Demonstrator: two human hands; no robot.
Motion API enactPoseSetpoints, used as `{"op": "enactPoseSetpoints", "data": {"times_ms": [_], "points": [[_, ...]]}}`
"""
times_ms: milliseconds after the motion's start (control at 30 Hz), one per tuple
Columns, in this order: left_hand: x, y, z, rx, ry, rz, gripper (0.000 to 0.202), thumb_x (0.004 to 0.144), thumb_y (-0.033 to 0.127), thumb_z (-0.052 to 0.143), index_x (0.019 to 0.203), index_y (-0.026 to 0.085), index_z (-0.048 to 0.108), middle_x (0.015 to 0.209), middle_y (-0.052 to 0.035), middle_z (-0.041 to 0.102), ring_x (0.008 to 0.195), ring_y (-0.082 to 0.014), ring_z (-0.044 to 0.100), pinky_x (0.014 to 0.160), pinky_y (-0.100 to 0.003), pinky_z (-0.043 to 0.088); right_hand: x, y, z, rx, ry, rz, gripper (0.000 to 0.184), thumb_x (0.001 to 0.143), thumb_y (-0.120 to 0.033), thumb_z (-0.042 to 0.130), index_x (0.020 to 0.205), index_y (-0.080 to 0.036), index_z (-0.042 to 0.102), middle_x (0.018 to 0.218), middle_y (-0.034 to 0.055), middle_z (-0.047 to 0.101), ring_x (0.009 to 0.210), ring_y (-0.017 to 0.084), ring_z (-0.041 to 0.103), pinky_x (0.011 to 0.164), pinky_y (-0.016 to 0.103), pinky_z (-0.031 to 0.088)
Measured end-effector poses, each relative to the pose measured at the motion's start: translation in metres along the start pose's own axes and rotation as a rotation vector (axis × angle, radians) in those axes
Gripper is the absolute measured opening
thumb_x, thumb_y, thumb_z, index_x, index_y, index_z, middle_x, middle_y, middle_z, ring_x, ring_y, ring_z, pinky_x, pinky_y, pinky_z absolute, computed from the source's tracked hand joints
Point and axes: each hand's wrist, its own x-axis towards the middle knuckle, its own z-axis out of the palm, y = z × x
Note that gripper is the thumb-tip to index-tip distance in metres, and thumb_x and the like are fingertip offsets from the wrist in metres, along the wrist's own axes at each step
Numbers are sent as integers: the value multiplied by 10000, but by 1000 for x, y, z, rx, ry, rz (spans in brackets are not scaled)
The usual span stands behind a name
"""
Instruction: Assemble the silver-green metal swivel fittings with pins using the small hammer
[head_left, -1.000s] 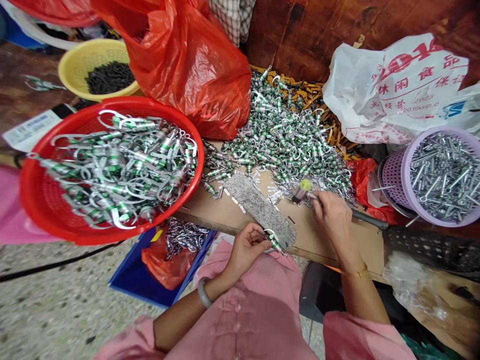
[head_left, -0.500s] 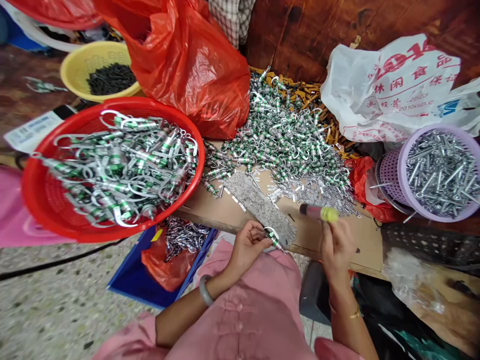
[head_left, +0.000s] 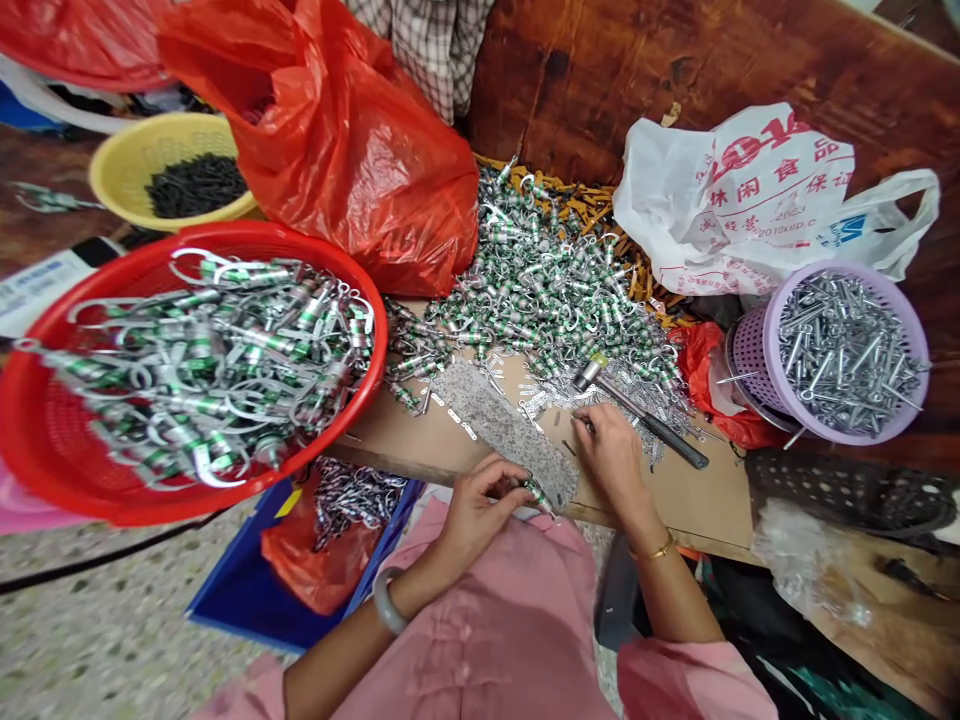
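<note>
My left hand is closed around a small silver-and-green metal clip, held against the near end of a grey stone slab on the brown board. My right hand rests on the board just right of the slab, fingertips pinched down among tiny loose metal pieces; what they grip is too small to make out. A small hammer with a yellow-tipped head lies on the board just beyond that hand, untouched. A heap of green-banded clips covers the board behind.
A red basket of clips on wire loops sits at left, a yellow basket of dark parts behind it. A red plastic bag, a white printed bag and a purple basket of silver pins ring the board. A blue crate stands below.
My right hand has laid the hammer down on the board and moved left to the loose pieces beside the slab. The left hand keeps the clip on the slab.
</note>
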Motion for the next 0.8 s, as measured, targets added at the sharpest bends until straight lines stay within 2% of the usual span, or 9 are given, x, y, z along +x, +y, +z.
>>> {"op": "enactPoseSetpoints", "data": {"times_ms": [133,233,333,400,467,567,667,800], "points": [[-5,8,-4,36,12,144,42,818,186,755,794,219,767,906,-49,667,872,-195,648,765,-282,510,-9,6,-4,-49,21,12,178,976,-220,522,950,-184,694,886,78,670,853,228,600,774,325,427],[-9,14,-7,39,-10,177,84,859,168,707,825,219,765,1031,-79,687,992,-218,659,851,-311,514,-13,10,-6,70,69,40,180,973,-255,517,952,-183,680,884,77,676,827,222,609,768,330,449],[-8,17,-9,-11,-74,123,69,870,194,708,845,221,767,986,-76,720,885,-198,677,740,-277,523,-18,2,-13,355,91,105,175,964,-303,541,988,-201,681,905,59,691,794,198,629,740,318,491],[-6,16,-10,-37,-89,97,58,857,209,730,823,222,776,955,-72,726,857,-197,678,723,-274,524,-25,-11,-22,547,27,118,163,959,-321,575,1008,-222,695,933,48,706,826,194,651,749,315,515],[-4,15,-11,-42,-83,99,56,846,212,746,805,224,782,934,-66,727,875,-202,680,779,-294,529,-34,-27,-32,676,-89,81,136,954,-326,613,991,-238,709,921,38,713,842,193,663,741,306,523],[-4,14,-12,-48,-84,109,51,838,230,763,789,222,775,892,-61,735,861,-204,681,810,-311,526,-45,-48,-42,743,-210,-9,117,959,-326,635,945,-238,712,839,32,695,765,181,654,693,296,521],[-4,14,-13,-91,-96,93,106,838,268,771,755,206,750,822,-61,740,816,-205,686,771,-306,524,-50,-57,-44,759,-232,-80,123,976,-325,621,943,-237,700,825,38,689,751,181,653,687,302,532],[-1,14,-17,-134,-132,85,122,834,307,778,776,200,768,814,-71,747,814,-209,695,764,-309,525,-46,-56,-45,754,-236,-215,124,994,-289,594,934,-238,690,821,41,690,786,189,658,708,314,537]]}}
